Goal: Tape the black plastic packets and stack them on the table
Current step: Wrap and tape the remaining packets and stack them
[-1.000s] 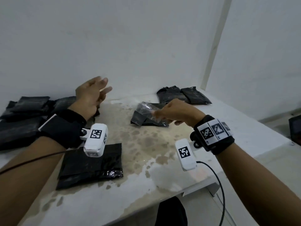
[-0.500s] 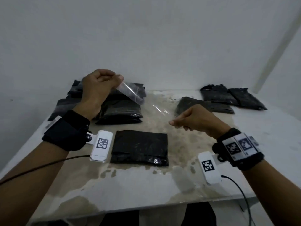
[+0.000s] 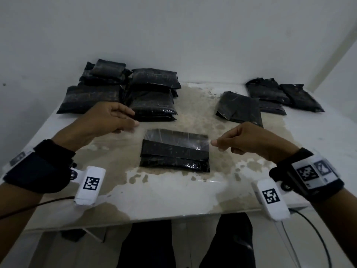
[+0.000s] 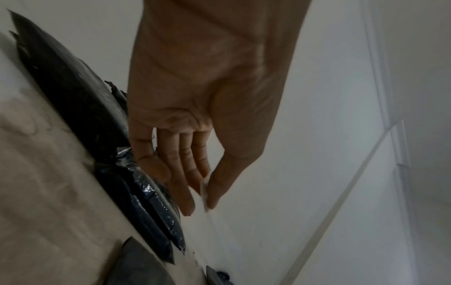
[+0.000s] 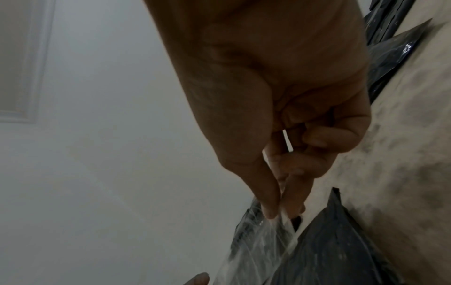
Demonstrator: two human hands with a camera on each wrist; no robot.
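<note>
Clear tape (image 3: 173,137) stretched across the frame centre, over the far half of a black packet (image 3: 175,151) flat on the table (image 3: 173,192). Left hand (image 3: 105,120) pinching one end (thumb against fingertips), right hand (image 3: 249,140) pinching the other. Stacked packets (image 3: 152,93) upper left; loose packets (image 3: 270,97) upper right.

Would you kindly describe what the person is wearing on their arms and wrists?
Both forearms are bare, without sleeves. Each wrist carries a black strap with a white, boxy camera unit clipped below, marked with a black square code. The right strap also bears white code tags. A thin dark cable trails from each unit.
</note>
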